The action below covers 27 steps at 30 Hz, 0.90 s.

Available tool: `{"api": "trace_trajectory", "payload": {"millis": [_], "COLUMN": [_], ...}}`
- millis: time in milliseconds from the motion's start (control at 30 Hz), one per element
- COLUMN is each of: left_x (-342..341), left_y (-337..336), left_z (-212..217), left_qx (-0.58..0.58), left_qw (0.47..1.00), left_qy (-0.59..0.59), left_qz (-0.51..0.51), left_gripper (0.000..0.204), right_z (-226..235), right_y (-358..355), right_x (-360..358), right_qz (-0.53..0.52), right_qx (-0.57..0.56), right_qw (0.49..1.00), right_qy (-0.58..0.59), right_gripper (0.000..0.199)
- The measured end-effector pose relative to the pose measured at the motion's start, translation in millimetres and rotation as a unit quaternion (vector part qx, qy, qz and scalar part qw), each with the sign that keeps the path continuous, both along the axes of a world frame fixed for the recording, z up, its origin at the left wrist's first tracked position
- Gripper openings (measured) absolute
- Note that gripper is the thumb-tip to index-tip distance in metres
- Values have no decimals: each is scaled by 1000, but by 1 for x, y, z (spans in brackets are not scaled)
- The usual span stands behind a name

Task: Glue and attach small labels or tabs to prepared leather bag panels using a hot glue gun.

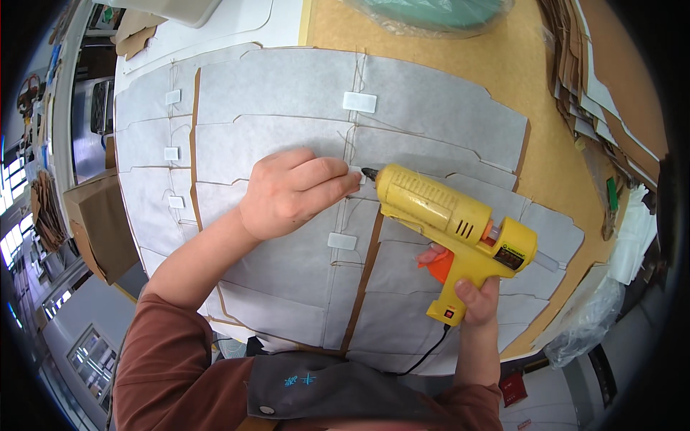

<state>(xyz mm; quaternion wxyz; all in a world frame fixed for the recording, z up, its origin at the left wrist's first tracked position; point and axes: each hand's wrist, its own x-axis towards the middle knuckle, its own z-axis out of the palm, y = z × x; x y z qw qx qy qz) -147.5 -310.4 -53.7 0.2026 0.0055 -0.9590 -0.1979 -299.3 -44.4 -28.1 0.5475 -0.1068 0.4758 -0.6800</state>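
Cardboard stack [575, 65], plastic bag [582, 327], brown box [100, 223] nearby.

Left hand [291, 192]: lying knuckles up, fingertips pinching together, forearm stretching forward. Right hand [467, 287]: gripping, fingers curling shut, index finger extending.

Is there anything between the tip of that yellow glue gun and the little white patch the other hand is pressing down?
Nothing visible. The yellow plastic glue gun in the right hand has its dark nozzle right beside the small white rectangular patch, which the left hand's fingers pin to the grey cut sheets, partly covering it.
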Motion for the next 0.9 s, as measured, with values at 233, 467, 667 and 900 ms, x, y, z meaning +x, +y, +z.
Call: {"api": "trace_trajectory", "payload": {"millis": [233, 467, 667, 900], "left_x": [-2, 0, 1, -3], "left_y": [-1, 0, 3, 3], "left_z": [-1, -2, -3, 2], "left_qx": [10, 21, -1, -18], "left_qw": [1000, 1000, 1000, 999], "left_qy": [8, 10, 1, -24], "left_qz": [3, 15, 6, 16], "left_gripper": [27, 26, 30, 29], "right_z": [0, -2, -10, -15], "right_y": [-2, 2, 19, 27], "right_x": [-1, 1, 1, -3], "right_qz": [1, 2, -44, -88], "right_qx": [10, 38, 45, 1], "right_qw": [1000, 999, 998, 995], "right_qy": [-2, 5, -6, -35], "right_gripper": [60, 62, 67, 67]}}
